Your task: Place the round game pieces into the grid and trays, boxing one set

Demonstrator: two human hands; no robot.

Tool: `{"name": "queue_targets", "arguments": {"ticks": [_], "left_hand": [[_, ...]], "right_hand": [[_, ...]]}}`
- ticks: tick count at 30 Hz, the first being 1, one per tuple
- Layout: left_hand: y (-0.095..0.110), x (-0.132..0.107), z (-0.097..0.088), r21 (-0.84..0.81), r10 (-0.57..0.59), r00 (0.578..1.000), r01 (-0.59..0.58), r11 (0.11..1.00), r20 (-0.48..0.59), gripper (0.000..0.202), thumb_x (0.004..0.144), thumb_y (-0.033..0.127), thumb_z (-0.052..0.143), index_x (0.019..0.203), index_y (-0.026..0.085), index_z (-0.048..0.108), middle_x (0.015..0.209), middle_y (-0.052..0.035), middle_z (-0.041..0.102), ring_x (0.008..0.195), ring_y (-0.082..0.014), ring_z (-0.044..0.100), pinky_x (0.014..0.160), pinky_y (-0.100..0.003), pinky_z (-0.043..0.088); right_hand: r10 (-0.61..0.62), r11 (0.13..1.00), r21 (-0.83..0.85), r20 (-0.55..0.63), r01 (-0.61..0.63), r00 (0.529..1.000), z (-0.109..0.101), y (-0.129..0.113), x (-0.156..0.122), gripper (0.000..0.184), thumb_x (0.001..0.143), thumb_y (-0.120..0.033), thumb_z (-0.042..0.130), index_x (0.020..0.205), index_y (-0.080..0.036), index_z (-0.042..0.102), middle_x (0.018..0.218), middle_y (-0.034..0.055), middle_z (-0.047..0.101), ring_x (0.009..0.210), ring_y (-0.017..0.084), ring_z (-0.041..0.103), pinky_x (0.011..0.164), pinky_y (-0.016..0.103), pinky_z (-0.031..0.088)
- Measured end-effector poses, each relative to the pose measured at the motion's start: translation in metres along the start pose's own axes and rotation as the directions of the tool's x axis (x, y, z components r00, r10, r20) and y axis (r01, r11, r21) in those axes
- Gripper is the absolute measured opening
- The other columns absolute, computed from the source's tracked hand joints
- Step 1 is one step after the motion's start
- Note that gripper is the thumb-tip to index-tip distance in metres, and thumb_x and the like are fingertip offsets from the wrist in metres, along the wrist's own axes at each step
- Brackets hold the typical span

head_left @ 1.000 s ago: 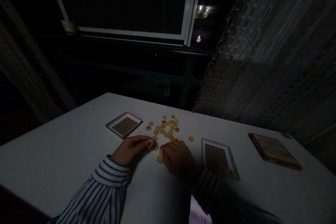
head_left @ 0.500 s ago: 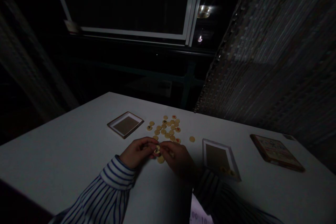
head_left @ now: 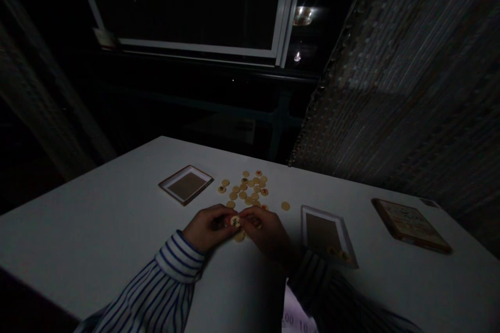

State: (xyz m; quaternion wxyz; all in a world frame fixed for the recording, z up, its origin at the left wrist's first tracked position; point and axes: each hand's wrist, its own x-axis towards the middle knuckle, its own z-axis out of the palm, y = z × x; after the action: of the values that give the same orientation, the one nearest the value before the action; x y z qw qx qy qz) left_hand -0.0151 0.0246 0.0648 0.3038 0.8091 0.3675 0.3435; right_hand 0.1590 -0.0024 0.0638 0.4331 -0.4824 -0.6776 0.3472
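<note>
A round, cream-coloured Chinese chess piece with a black character faces up between my hands. My left hand pinches its left side with thumb and fingers. On the other side, the fingertips of my right hand close on the same piece. Just below it, another piece lies on the white table, partly covered by my fingers. Beyond my hands several loose pieces are scattered, most showing blank faces, a few with red or black characters.
To the left lies a shallow open box tray. A second tray, right of my right hand, holds pieces in its near corner. Further right is a flat printed box. A lit screen with digits shows under my right forearm.
The piece between my fingers has turned, so its black character sits at a different angle. My left hand has shifted slightly to the right.
</note>
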Motion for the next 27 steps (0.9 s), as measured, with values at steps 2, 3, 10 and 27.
{"name": "queue_targets", "arguments": {"ticks": [2,3,10,27], "left_hand": [[0.002,0.001,-0.001,0.050,0.060,0.998,-0.059,0.997,-0.003,0.022,0.072,0.031,0.058,0.088,0.016,0.062,0.080,-0.0040,0.062,0.071,-0.0124,0.057,0.064,-0.024,0.048],[0.003,0.001,-0.002,0.069,0.091,0.996,-0.090,0.993,0.000,0.022,0.072,0.030,0.059,0.088,0.016,0.062,0.080,-0.0041,0.062,0.071,-0.0123,0.057,0.064,-0.024,0.048],[0.003,0.000,-0.004,0.152,0.199,0.980,-0.194,0.969,-0.012,0.021,0.073,0.028,0.058,0.089,0.017,0.062,0.084,-0.0054,0.061,0.076,-0.0128,0.058,0.070,-0.025,0.048],[-0.037,-0.010,-0.010,0.501,0.169,0.985,-0.155,0.852,0.017,0.025,0.058,0.037,0.067,0.080,0.026,0.071,0.108,-0.0078,0.053,0.100,-0.0257,0.047,0.087,-0.040,0.040]], "right_hand": [[0.001,1.000,0.009,0.007,-0.001,1.000,0.001,0.001,0.000,0.012,0.076,-0.025,0.053,0.082,-0.019,0.061,0.076,0.0009,0.067,0.068,0.012,0.062,0.062,0.023,0.048],[0.003,1.000,0.017,0.007,-0.003,1.000,0.002,0.001,0.000,0.011,0.076,-0.025,0.053,0.081,-0.019,0.061,0.075,0.0009,0.066,0.068,0.012,0.062,0.062,0.023,0.048],[0.037,0.999,0.017,0.035,-0.038,0.999,0.003,0.003,0.000,0.012,0.077,-0.026,0.051,0.081,-0.018,0.059,0.074,0.0010,0.065,0.068,0.012,0.061,0.061,0.023,0.046],[-0.302,0.629,-0.646,0.311,0.433,0.901,-0.006,0.010,-0.009,0.026,0.074,-0.031,0.053,0.098,-0.024,0.060,0.118,0.0060,0.051,0.107,0.022,0.042,0.091,0.040,0.027]]}}
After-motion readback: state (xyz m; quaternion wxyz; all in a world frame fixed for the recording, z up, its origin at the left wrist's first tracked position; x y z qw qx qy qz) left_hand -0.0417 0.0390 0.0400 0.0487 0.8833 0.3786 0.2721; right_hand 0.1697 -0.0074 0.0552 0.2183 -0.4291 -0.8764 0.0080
